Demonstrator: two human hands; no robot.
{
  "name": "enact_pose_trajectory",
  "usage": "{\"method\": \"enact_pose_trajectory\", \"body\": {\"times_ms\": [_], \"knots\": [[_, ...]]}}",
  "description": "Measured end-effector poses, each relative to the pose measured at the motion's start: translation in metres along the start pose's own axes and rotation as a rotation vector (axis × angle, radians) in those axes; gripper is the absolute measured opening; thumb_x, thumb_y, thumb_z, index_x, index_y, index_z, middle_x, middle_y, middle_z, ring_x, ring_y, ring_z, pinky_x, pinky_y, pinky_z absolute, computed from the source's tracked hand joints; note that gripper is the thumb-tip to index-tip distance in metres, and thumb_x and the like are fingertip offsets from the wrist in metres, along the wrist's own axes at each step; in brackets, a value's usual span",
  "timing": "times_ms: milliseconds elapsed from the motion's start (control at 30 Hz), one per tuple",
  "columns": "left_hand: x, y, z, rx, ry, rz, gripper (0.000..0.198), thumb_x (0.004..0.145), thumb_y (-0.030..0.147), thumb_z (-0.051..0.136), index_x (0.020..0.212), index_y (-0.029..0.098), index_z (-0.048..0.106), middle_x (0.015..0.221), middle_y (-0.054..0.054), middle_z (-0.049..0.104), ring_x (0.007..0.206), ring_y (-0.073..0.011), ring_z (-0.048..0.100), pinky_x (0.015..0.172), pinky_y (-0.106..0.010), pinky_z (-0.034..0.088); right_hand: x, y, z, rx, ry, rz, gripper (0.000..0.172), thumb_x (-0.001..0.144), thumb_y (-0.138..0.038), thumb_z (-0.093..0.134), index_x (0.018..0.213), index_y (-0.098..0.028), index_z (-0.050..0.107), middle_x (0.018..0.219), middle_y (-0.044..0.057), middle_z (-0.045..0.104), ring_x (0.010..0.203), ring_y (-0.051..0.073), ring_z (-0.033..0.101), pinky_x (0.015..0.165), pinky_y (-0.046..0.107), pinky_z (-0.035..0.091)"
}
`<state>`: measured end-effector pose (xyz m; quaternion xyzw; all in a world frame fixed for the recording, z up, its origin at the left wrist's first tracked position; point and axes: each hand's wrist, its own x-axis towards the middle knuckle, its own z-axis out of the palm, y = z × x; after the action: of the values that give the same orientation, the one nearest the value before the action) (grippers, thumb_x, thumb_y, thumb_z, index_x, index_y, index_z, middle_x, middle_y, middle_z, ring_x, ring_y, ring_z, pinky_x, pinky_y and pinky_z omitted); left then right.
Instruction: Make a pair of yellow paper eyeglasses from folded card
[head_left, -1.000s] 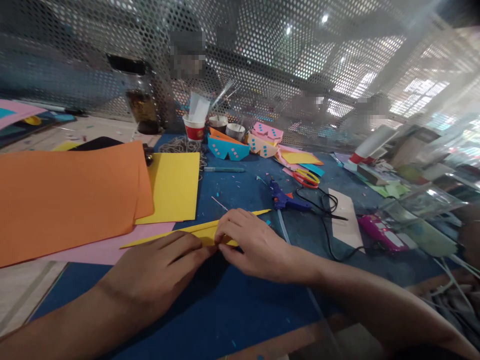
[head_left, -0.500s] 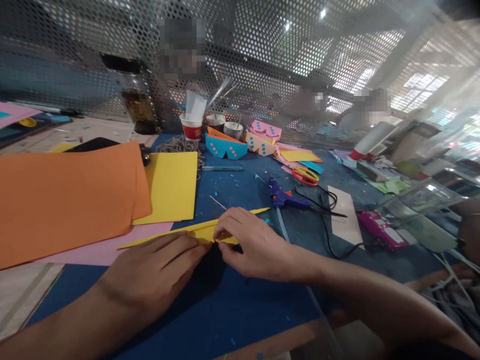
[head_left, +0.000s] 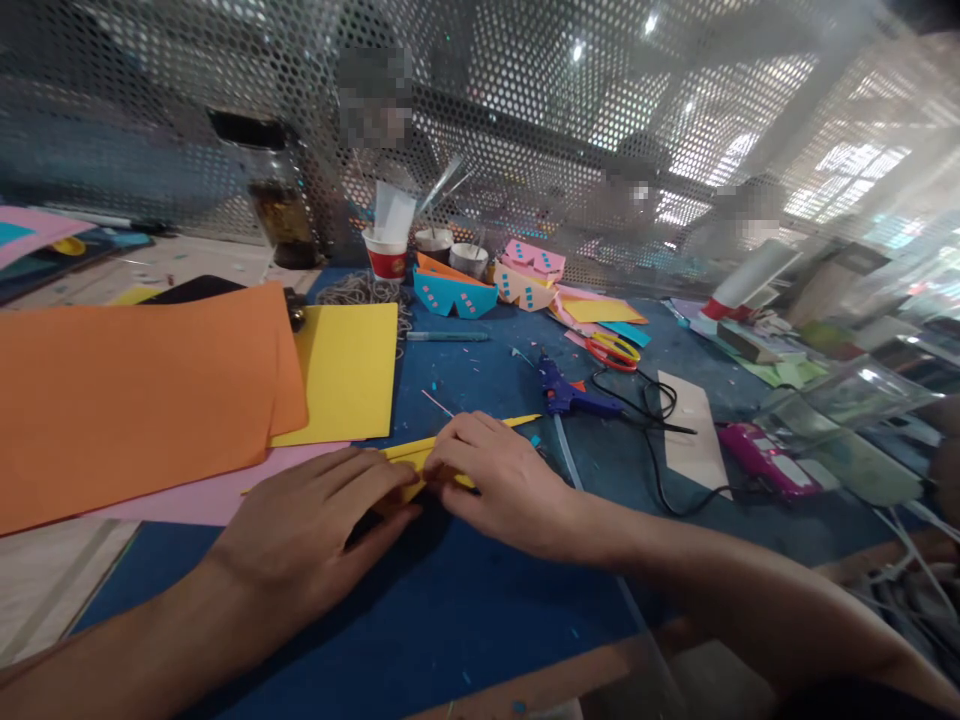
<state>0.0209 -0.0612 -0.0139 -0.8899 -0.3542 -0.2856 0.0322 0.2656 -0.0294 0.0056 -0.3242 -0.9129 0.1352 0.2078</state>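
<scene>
Across the back of my view I see a perforated screen (head_left: 517,110), before it the blue table (head_left: 517,615). Orange sheets (head_left: 142,400) at left overlap a yellow sheet (head_left: 352,365). My left hand (head_left: 319,520), thumb spread, lies over a folded yellow paper (head_left: 409,451) at the table's centre; I cannot tell whether it grips. My right hand (head_left: 499,485) pinches that paper just beside it. Beyond, a blue glue gun (head_left: 574,398) lies near red-and-yellow scissor handles (head_left: 613,352).

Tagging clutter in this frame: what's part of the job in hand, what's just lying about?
Job in hand, it seems:
narrow yellow piece, with left hand and right hand on it

Probably just lying about:
orange sheets
glue gun
scissors
red cup
jar
</scene>
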Motion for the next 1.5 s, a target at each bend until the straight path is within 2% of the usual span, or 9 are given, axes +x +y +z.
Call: {"method": "enact_pose_trajectory", "body": {"times_ms": [133, 267, 433, 567, 733, 933, 1067, 1233, 1500], "knots": [[0.0073, -0.0003, -0.0012, -0.013, -0.034, -0.014, 0.035, 0.115, 0.038, 0.046, 0.097, 0.024, 0.072, 0.091, -0.004, 0.081, 0.083, -0.0247, 0.076, 0.072, -0.038, 0.057, -0.0005, 0.0005, 0.0006, -0.002, 0.012, -0.004, 0.013, 0.101, -0.009, 0.064, 0.102, -0.020, 0.070, 0.109, 0.006, 0.071, 0.106, 0.023, 0.064, 0.093, 0.037, 0.050], [0.0097, -0.0009, -0.0010, -0.066, -0.036, -0.079, 0.027, 0.111, 0.033, 0.051, 0.094, 0.024, 0.069, 0.085, -0.002, 0.075, 0.079, -0.0227, 0.073, 0.070, -0.036, 0.053, -0.0011, -0.0001, -0.0007, 0.075, 0.046, 0.020, 0.010, 0.103, -0.011, 0.064, 0.103, -0.020, 0.069, 0.110, 0.007, 0.073, 0.108, 0.022, 0.066, 0.097, 0.037, 0.052], [0.0066, -0.0005, 0.0000, -0.183, -0.039, -0.154, 0.020, 0.109, 0.030, 0.054, 0.095, 0.025, 0.067, 0.086, -0.001, 0.072, 0.077, -0.0194, 0.069, 0.067, -0.031, 0.049, -0.0006, -0.0020, -0.0020, 0.132, 0.091, 0.084, 0.011, 0.105, -0.012, 0.062, 0.100, -0.020, 0.068, 0.105, 0.006, 0.074, 0.102, 0.020, 0.067, 0.092, 0.034, 0.052], [0.0043, -0.0003, 0.0017, -0.210, -0.055, -0.218, 0.018, 0.108, 0.032, 0.057, 0.096, 0.025, 0.069, 0.095, -0.002, 0.074, 0.080, -0.0190, 0.070, 0.065, -0.030, 0.049, -0.0010, -0.0026, -0.0030, 0.131, 0.083, 0.066, 0.013, 0.103, -0.009, 0.061, 0.101, -0.019, 0.068, 0.106, 0.006, 0.073, 0.101, 0.020, 0.066, 0.091, 0.033, 0.052], [0.0029, -0.0018, 0.0037, -0.244, -0.050, -0.256, 0.023, 0.107, 0.036, 0.056, 0.091, 0.025, 0.068, 0.082, 0.000, 0.071, 0.071, -0.0188, 0.068, 0.062, -0.030, 0.049, -0.0021, -0.0012, -0.0020, 0.095, 0.080, 0.014, 0.015, 0.104, -0.009, 0.058, 0.099, -0.020, 0.067, 0.104, 0.007, 0.072, 0.102, 0.022, 0.066, 0.092, 0.035, 0.052], [0.0013, -0.0033, 0.0058, -0.198, -0.007, -0.267, 0.026, 0.109, 0.045, 0.055, 0.106, 0.027, 0.073, 0.093, -0.002, 0.080, 0.079, -0.0213, 0.075, 0.067, -0.031, 0.055, -0.0019, -0.0007, -0.0015, 0.080, 0.081, 0.000, 0.014, 0.104, -0.009, 0.058, 0.099, -0.019, 0.067, 0.102, 0.007, 0.072, 0.099, 0.022, 0.065, 0.089, 0.035, 0.052], [0.0023, -0.0048, 0.0064, -0.151, 0.014, -0.189, 0.030, 0.111, 0.047, 0.052, 0.118, 0.029, 0.075, 0.101, -0.003, 0.084, 0.092, -0.0249, 0.079, 0.078, -0.036, 0.061, -0.0022, 0.0005, -0.0004, 0.103, 0.078, 0.012, 0.016, 0.101, -0.006, 0.059, 0.098, -0.020, 0.067, 0.104, 0.007, 0.073, 0.100, 0.021, 0.066, 0.089, 0.034, 0.052], [0.0043, -0.0061, 0.0040, -0.104, -0.013, -0.058, 0.021, 0.111, 0.035, 0.055, 0.117, 0.027, 0.073, 0.103, 0.000, 0.086, 0.094, -0.0241, 0.083, 0.108, -0.052, 0.056, -0.0027, 0.0021, 0.0010, 0.156, 0.091, 0.020, 0.015, 0.102, -0.008, 0.061, 0.101, -0.019, 0.071, 0.109, 0.008, 0.074, 0.105, 0.022, 0.068, 0.094, 0.035, 0.054], [0.0057, -0.0032, 0.0009, -0.086, -0.005, -0.041, 0.022, 0.112, 0.036, 0.053, 0.113, 0.025, 0.072, 0.103, -0.002, 0.087, 0.093, -0.0260, 0.083, 0.103, -0.054, 0.060, -0.0025, 0.0031, 0.0008, 0.165, 0.095, 0.021, 0.017, 0.101, -0.007, 0.061, 0.101, -0.019, 0.072, 0.110, 0.008, 0.075, 0.106, 0.022, 0.069, 0.095, 0.035, 0.055]]}}
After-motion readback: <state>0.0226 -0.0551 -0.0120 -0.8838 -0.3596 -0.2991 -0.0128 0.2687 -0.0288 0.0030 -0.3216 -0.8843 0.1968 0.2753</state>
